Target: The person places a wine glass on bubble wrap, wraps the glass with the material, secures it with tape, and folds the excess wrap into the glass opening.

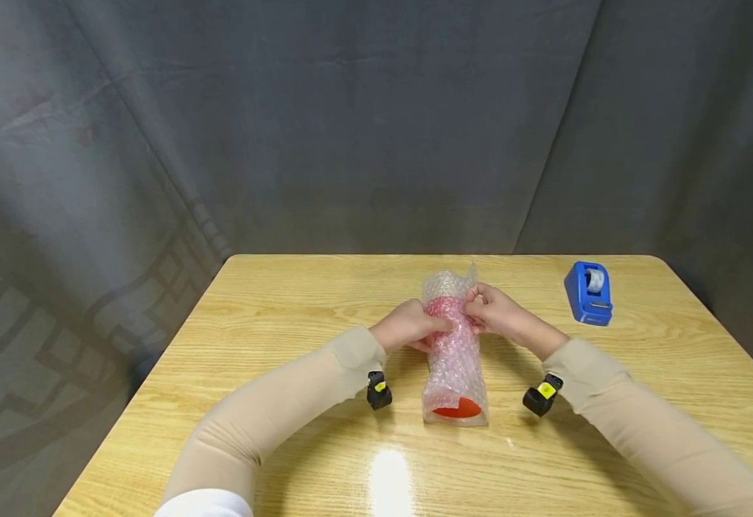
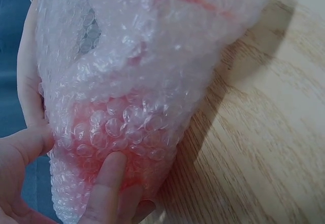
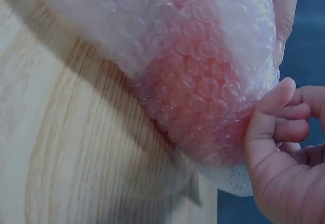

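Note:
A long red object [image 1: 459,408] lies rolled in clear bubble wrap [image 1: 456,362]. Its bright red round end faces me through the near end of the roll; most of it shows pink through the bubbles. From the left side, my left hand [image 1: 411,325] grips the roll around its middle, fingers laid over the bubbles in the left wrist view. At the roll's right upper side, my right hand [image 1: 495,310] pinches the bubble wrap with thumb and curled fingers. A loose corner of wrap sticks up just beyond that hand.
A blue tape dispenser [image 1: 589,293] with a roll of clear tape stands at the table's back right. The wooden table [image 1: 298,301] ends at a dark grey curtain [image 1: 363,143] behind. Each wrist carries a small black camera.

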Action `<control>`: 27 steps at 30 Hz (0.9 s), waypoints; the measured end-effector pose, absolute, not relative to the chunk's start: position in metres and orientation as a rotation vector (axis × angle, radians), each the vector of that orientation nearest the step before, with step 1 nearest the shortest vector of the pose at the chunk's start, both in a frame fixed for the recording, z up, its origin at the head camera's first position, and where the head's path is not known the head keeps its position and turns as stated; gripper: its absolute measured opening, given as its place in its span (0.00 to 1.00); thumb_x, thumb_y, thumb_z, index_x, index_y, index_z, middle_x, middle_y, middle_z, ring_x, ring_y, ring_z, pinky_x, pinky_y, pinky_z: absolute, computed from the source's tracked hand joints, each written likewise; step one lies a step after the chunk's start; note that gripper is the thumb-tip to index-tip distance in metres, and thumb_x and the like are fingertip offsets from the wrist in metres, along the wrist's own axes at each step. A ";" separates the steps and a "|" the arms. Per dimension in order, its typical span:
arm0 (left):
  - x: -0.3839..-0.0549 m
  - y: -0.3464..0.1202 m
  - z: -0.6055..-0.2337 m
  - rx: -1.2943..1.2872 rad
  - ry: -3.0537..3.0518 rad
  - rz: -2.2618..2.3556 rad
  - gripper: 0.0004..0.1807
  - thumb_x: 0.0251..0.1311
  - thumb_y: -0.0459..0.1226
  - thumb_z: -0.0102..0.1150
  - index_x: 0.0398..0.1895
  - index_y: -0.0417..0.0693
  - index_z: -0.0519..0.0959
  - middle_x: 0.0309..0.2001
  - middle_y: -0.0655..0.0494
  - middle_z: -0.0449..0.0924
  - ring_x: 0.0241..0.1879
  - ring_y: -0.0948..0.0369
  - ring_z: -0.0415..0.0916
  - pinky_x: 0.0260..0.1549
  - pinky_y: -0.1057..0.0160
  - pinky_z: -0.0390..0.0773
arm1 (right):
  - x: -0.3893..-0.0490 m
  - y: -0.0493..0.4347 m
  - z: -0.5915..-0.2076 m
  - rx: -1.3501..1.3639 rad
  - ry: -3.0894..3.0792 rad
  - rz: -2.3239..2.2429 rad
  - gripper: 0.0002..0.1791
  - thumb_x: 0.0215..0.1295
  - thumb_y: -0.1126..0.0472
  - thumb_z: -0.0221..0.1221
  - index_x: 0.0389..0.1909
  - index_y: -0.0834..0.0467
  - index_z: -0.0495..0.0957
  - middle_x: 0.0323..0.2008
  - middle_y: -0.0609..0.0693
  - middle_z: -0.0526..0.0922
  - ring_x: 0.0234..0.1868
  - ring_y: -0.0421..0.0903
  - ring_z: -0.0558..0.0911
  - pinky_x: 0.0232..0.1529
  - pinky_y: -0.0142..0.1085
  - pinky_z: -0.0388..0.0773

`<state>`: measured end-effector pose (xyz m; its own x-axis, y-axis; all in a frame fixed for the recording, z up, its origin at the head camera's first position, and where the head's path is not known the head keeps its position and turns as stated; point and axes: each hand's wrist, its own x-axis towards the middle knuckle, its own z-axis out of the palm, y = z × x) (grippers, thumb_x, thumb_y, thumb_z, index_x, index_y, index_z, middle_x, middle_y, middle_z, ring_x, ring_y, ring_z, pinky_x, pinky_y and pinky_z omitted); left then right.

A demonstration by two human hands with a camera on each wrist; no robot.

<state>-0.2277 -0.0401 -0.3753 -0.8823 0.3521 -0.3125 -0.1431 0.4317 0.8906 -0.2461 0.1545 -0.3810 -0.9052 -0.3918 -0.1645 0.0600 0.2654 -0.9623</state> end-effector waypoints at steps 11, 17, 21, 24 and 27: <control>-0.229 -0.040 -0.376 0.171 2.245 1.448 0.21 0.58 0.42 0.66 0.46 0.37 0.73 0.38 0.49 0.78 0.31 0.57 0.80 0.31 0.63 0.86 | -0.250 0.159 -0.377 -0.341 2.074 -1.659 0.07 0.69 0.70 0.45 0.42 0.63 0.57 0.21 0.45 0.65 0.22 0.35 0.71 0.26 0.24 0.78; -0.228 -0.039 -0.376 0.173 2.248 1.450 0.21 0.58 0.42 0.66 0.45 0.36 0.73 0.38 0.48 0.78 0.31 0.57 0.81 0.31 0.62 0.86 | -0.247 0.160 -0.372 -0.370 2.231 -1.486 0.08 0.70 0.65 0.46 0.42 0.64 0.58 0.19 0.44 0.61 0.20 0.37 0.64 0.22 0.27 0.71; -0.228 -0.040 -0.377 0.180 2.240 1.453 0.21 0.58 0.42 0.66 0.46 0.36 0.73 0.38 0.49 0.78 0.31 0.56 0.81 0.31 0.63 0.86 | -0.246 0.163 -0.373 -0.271 2.282 -1.362 0.13 0.72 0.56 0.50 0.30 0.59 0.63 0.15 0.43 0.58 0.18 0.38 0.61 0.21 0.27 0.73; -0.228 -0.039 -0.378 0.178 2.234 1.456 0.21 0.58 0.42 0.66 0.46 0.36 0.73 0.38 0.49 0.78 0.31 0.57 0.81 0.32 0.62 0.86 | -0.246 0.165 -0.378 -0.243 2.208 -1.387 0.19 0.72 0.53 0.50 0.20 0.53 0.65 0.13 0.42 0.59 0.17 0.37 0.62 0.22 0.27 0.77; -0.229 -0.039 -0.378 0.180 2.235 1.453 0.21 0.58 0.42 0.66 0.46 0.36 0.73 0.38 0.49 0.78 0.32 0.57 0.81 0.32 0.62 0.86 | -0.247 0.165 -0.381 -0.222 2.141 -1.436 0.19 0.72 0.53 0.50 0.19 0.52 0.68 0.15 0.43 0.64 0.19 0.37 0.66 0.24 0.28 0.79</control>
